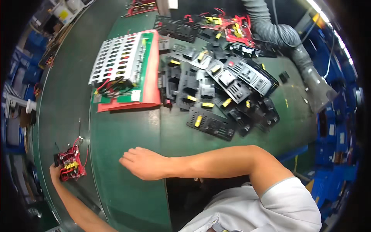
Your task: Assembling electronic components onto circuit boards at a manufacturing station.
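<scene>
Evidently, handling is unfinished: the left hand (55, 171) touches a red, wire-laden circuit board (79, 165) beside the tabletop's (131, 205) left edge, grip too small to tell; the right hand (143, 163) curls, contents hidden; black slotted plastic panels (216, 126) lie heaped toward the far edge.

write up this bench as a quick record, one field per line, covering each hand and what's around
left hand: at the left edge of a red circuit board with yellow parts and red wires; hand, grip unclear
right hand: loosely curled above the green worktop; palm hidden
upper left: white slotted metal casing on a green circuit board, with a red-orange sheet beneath
centre: heap of black plastic panels, several bearing yellow pieces
upper right: grey flexible duct
</scene>
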A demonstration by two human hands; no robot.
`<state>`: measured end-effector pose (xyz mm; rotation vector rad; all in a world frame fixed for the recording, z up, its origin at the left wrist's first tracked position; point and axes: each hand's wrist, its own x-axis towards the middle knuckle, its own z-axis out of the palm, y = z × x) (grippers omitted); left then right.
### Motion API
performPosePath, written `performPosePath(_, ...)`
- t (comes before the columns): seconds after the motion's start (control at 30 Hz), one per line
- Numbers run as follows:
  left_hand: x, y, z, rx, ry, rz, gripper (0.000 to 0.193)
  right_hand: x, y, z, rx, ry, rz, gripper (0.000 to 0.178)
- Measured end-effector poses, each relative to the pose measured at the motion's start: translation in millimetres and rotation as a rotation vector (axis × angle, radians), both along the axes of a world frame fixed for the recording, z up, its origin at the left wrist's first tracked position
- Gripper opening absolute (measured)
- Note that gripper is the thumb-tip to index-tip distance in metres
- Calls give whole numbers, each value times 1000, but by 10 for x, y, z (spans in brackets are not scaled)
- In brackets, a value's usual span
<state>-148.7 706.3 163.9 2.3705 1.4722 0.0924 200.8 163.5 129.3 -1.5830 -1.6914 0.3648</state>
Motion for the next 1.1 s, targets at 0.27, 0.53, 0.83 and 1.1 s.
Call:
performPosePath(0.27,602,-1866,1656,275,-26,-16,29,5,46,-128,56,3,-58,24)
performPosePath(0.53,164,-3039,1632,128,-399,50,28,-43,-134,-50,-66,-207,61,23)
performPosePath(0.83,221,-4517,81,-257,-563,242,17,1588,-1956,1169,-181,-364,-347,55)
performPosePath(1.1,207,-4403,418,14,-530,175,59,2320,-2532,769,-247,-368,-776,57)
